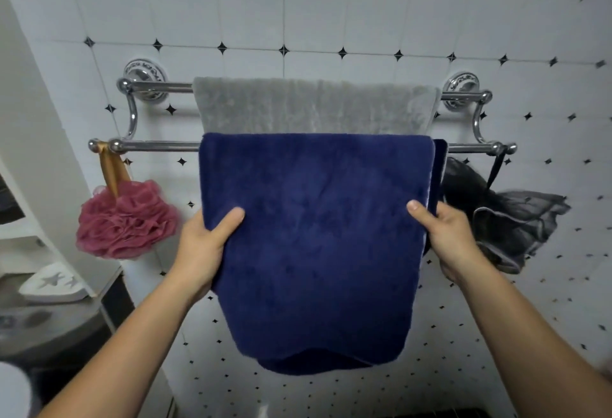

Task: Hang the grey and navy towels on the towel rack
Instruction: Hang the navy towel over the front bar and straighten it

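Note:
A chrome double-bar towel rack (155, 146) is fixed to the tiled wall. The grey towel (314, 106) hangs over its upper, rear bar. The navy towel (314, 235) is draped over the lower, front bar and hides the grey towel's lower part. My left hand (205, 245) pinches the navy towel's left edge, thumb on the front. On the opposite edge my right hand (447, 238) grips the same way. Both hands hold it about halfway down its hanging length.
A pink bath pouf (126, 219) hangs by a gold ribbon from the lower bar's left end. A black mesh pouf (510, 219) hangs from the right end, close to my right hand. A white shelf unit with a soap dish (56, 281) stands at the left.

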### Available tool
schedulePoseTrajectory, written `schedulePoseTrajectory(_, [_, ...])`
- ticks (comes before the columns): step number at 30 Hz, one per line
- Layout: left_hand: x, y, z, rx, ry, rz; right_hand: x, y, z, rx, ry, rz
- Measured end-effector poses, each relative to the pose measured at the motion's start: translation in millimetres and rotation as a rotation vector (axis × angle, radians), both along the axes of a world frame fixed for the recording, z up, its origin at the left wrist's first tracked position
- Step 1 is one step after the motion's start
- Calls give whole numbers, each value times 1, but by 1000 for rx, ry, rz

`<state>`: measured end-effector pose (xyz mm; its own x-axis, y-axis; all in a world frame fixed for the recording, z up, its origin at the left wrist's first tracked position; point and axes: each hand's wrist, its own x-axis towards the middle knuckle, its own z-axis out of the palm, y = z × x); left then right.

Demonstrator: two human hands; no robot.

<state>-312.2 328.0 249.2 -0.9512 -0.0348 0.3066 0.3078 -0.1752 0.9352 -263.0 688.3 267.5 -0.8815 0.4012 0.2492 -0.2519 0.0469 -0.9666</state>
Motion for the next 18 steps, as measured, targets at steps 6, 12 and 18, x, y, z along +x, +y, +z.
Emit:
schedulePoseTrajectory(6, [11, -10, -62, 13, -285, -73, 11, -2, -52, 15, -162, 33])
schedulePoseTrajectory(12, [8, -13, -56, -56, -288, -131, 15, 0, -42, 32, -174, 81])
schedulePoseTrajectory(18, [-10, -7, 53, 58, -49, -146, 3, -6, 35, 51, 22, -88])
